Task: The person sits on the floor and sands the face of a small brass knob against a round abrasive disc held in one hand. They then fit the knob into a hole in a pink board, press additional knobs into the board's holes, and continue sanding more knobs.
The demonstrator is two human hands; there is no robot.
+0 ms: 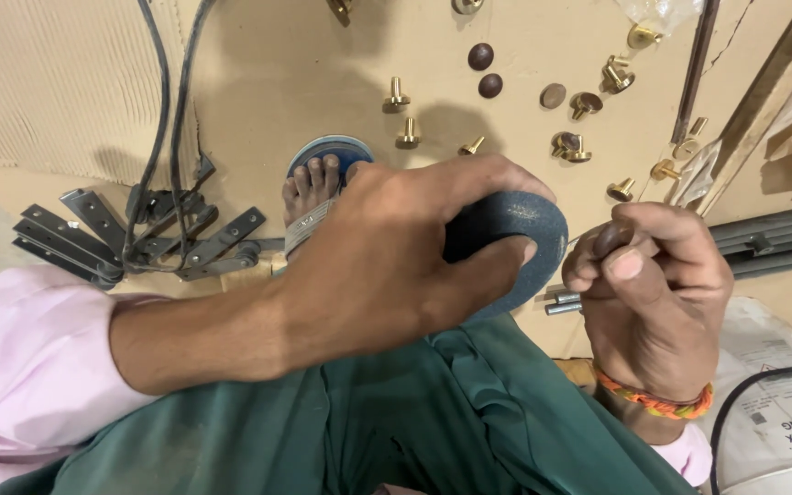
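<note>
Over cardboard floor (323,55), left fingers (497,266) grip sanding disc (529,229).

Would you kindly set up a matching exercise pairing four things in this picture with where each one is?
Things:
1. dark abrasive disc
2. small dark knob
3. grey metal brackets
4. orange braided band

Places:
A. on the right wrist
B. gripped by the left hand
C. stacked on the cardboard at far left
D. pinched in the right hand fingertips

Pairs: 1-B, 2-D, 3-C, 4-A

Left hand (396,261) on abrasive disc (515,243)
</note>
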